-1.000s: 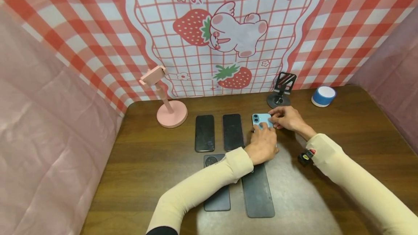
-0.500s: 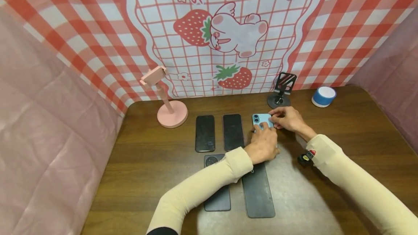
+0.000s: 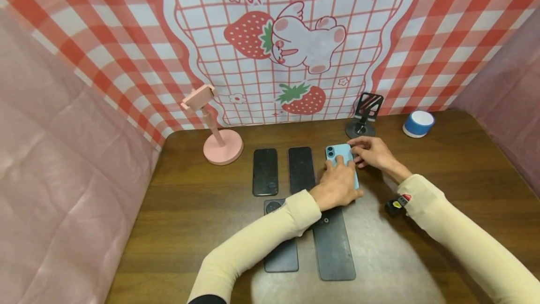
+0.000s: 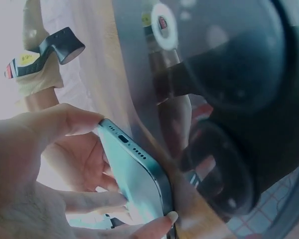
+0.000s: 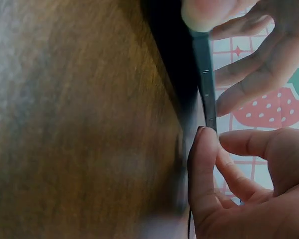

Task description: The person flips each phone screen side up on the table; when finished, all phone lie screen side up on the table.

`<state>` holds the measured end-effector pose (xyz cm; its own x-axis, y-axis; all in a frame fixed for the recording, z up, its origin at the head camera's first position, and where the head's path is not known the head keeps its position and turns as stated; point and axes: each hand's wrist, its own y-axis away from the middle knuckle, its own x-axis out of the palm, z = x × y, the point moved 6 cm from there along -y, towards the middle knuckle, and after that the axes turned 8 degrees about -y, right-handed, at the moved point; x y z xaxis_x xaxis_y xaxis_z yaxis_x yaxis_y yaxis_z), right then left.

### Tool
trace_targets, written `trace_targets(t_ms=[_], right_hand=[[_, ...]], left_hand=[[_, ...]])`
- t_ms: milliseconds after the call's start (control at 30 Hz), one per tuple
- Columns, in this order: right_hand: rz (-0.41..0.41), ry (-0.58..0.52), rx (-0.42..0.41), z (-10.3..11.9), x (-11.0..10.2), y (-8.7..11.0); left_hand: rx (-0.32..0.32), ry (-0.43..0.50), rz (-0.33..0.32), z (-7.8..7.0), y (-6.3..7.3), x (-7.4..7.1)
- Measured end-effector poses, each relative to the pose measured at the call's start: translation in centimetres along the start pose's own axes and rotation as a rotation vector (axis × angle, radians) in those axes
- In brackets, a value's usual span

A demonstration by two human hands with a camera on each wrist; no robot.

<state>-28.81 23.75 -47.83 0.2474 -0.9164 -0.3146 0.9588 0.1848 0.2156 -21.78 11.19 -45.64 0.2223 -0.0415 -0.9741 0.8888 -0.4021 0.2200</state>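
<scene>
A light blue phone [image 3: 339,150], its rear cameras facing up, is between both hands at the back right of the phone group. My left hand [image 3: 337,183] spans it from above and grips its sides, thumb at the right edge and fingertips across the back and at the left edge. The phone's charging port end [image 4: 123,139] faces the left wrist camera, between thumb and fingers. My right hand [image 3: 373,155] pinches the phone's upper right edge between thumb and fingers. In the right wrist view, the narrow side edge of the phone [image 5: 206,82] runs between the two hands.
Two black phones [image 3: 265,172] [image 3: 301,170] lie screen-up to the left. Two dark grey phones [image 3: 281,257] [image 3: 335,250] lie nearer, partly under the left arm. Behind stand a pink phone stand [image 3: 223,147], a black folding stand [image 3: 360,129] and a blue-white cylinder [image 3: 418,124].
My left hand has shifted slightly down and left, showing more of the light blue phone. The phone's top end sits slightly higher in the head view. The right hand stays at its edge.
</scene>
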Motion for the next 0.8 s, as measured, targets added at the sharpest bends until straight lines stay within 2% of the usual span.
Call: trace_targets(t_ms=[233,333,467,800], right_hand=[[0.004,-0.078,0.017,-0.2,0.0,0.2],[0.002,-0.115,0.024,-0.1,0.2,0.4],[0.013,-0.154,0.017,0.1,0.5,0.6],[0.104,-0.213,0.005,0.4,1.2,1.3]], left_hand=[[-0.002,0.133,0.026,0.7,0.1,-0.1],[-0.011,0.187,0.004,1.1,0.2,-0.2],[0.006,0.227,-0.035,1.4,0.3,-0.4],[0.029,0.438,-0.020,2.5,0.5,-0.5]])
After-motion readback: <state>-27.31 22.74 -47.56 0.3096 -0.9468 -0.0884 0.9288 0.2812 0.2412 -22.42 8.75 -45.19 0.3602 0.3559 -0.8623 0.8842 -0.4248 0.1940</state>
